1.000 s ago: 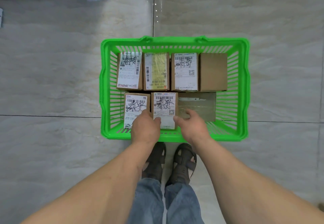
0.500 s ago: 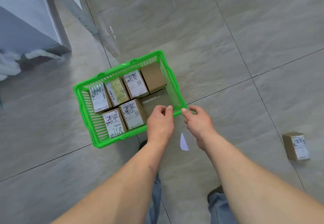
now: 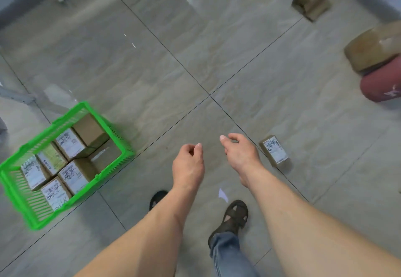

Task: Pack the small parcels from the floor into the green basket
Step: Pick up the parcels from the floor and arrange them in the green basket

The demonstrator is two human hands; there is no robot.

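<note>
The green basket [image 3: 127,154] stands on the tiled floor at the lower left, holding several small cardboard parcels with white labels. One small labelled parcel [image 3: 275,150] lies on the floor just right of my right hand [image 3: 242,154]. My left hand [image 3: 188,165] hangs beside it over bare tiles. Both hands have loosely curled fingers and hold nothing. Neither hand touches the parcel or the basket.
Brown taped boxes lie at the far right [image 3: 373,46] and upper right [image 3: 311,2]. A red cylinder [image 3: 382,85] sits at the right edge. A scrap of white paper [image 3: 222,194] lies by my sandalled foot [image 3: 234,216]. A metal frame leg [image 3: 15,96] is at the left.
My view has swung right, away from the basket. Both hands have left the basket's parcels and now hang empty over the floor, with the loose parcel close to my right hand.
</note>
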